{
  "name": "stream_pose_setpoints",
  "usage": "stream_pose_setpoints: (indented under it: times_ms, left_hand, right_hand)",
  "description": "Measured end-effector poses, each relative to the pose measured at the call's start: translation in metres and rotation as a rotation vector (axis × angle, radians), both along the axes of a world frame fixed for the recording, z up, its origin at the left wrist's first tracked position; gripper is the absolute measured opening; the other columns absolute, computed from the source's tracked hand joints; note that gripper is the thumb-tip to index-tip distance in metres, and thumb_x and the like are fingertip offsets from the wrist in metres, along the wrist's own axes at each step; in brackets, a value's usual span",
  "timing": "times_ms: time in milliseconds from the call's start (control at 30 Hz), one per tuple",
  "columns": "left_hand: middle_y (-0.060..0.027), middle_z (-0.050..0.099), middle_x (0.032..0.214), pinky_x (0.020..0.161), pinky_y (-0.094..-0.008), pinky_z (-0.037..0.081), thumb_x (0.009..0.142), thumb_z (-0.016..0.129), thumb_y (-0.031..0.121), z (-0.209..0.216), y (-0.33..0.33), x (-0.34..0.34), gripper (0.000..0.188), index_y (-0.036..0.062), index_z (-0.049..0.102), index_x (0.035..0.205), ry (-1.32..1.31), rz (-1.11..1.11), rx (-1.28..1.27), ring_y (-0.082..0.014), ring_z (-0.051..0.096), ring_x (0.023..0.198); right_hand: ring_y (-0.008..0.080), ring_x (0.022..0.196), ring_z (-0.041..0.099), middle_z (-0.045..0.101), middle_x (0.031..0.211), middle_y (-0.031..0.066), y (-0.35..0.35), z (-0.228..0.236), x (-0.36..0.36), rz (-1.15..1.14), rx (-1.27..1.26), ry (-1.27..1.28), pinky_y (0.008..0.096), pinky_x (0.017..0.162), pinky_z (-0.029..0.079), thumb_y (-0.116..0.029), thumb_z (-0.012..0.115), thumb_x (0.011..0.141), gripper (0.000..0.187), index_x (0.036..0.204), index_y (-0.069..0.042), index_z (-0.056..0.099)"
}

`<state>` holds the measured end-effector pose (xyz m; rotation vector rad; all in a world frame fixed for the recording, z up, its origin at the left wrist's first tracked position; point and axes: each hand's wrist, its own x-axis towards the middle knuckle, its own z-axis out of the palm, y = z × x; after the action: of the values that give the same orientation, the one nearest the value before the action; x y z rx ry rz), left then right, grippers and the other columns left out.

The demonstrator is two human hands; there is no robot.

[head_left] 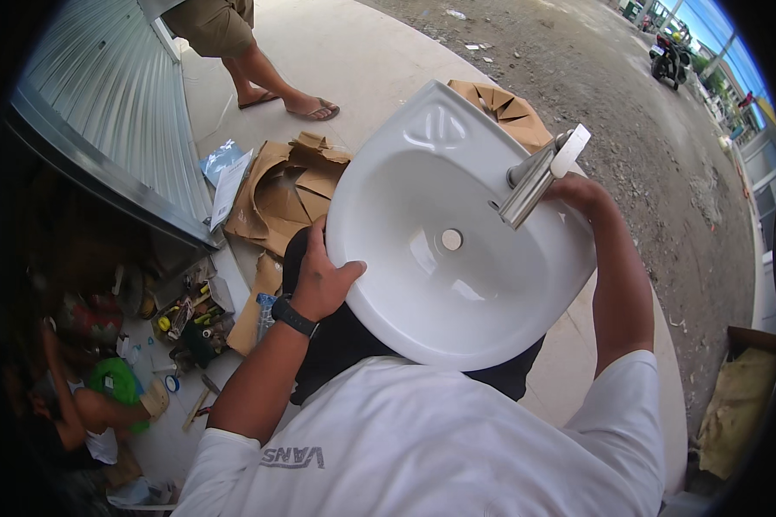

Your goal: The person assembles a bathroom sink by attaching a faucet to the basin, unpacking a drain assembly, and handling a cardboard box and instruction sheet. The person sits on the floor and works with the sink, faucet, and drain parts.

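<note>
A white ceramic washbasin (388, 224) lies tilted across my lap, with its bowl facing up and a round drain hole in the bottom. My left hand (323, 280) grips the basin's left rim, thumb over the edge and fingers along the outer side. A chrome single-lever faucet (526, 191) stands on the basin's deck at the upper right. Close behind its base, my right hand (576, 191) is curled against the faucet. The faucet's body and lever hide most of that hand's fingers.
Torn cardboard (284, 194) lies left of the basin, and more cardboard (504, 112) beyond it. A person in sandals (276, 99) stands on the tiles. Tools (198, 314) and a seated person (86, 414) are at lower left. A gravel road (664, 189) runs along the right.
</note>
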<state>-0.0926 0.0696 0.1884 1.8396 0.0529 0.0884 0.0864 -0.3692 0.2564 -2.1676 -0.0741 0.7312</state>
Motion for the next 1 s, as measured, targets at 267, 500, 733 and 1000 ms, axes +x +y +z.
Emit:
stream_pose_setpoints:
  times_ms: [267,500,733,1000]
  left_hand:
    - [-0.0196,0.061,0.132,0.099,-0.0383,0.054,0.081,0.07,-0.001,-0.038,-0.019,0.084,0.079,-0.0007,0.036,0.152,0.239,0.036,-0.269,-0.028,0.065,0.116]
    - [-0.021,0.065,0.129,0.099,-0.0395,0.054,0.08,0.074,0.004,-0.052,0.008,0.168,0.08,-0.0007,0.04,0.152,0.368,-0.011,-0.067,-0.0299,0.068,0.112]
    - [-0.0212,0.065,0.132,0.101,-0.0397,0.053,0.082,0.072,0.006,-0.088,0.042,0.217,0.072,0.0001,0.044,0.148,0.447,0.033,0.161,-0.0305,0.067,0.117]
    - [-0.0245,0.065,0.133,0.104,-0.0409,0.051,0.082,0.069,0.012,-0.117,0.057,0.227,0.076,0.0009,0.037,0.151,0.526,0.013,0.319,-0.0359,0.067,0.119]
  right_hand:
    - [0.0339,0.102,0.073,0.073,0.117,0.022,0.017,0.016,-0.015,-0.363,-0.224,0.183,0.042,0.097,0.055,-0.051,0.078,0.082,0.071,0.127,0.002,0.069]
    - [0.0358,0.096,0.074,0.073,0.116,0.0237,0.022,-0.057,0.029,-0.427,-0.07,0.351,0.0419,0.094,0.056,-0.055,0.076,0.084,0.07,0.124,0.003,0.07]
    - [0.0361,0.098,0.074,0.072,0.116,0.028,0.051,-0.18,0.08,-0.292,0.057,0.487,0.0419,0.094,0.056,-0.055,0.081,0.082,0.08,0.125,0.011,0.066]
    - [0.0346,0.119,0.068,0.066,0.135,0.0226,0.102,-0.294,0.103,-0.22,0.137,0.626,0.0405,0.107,0.049,-0.054,0.084,0.081,0.087,0.143,0.002,0.058]
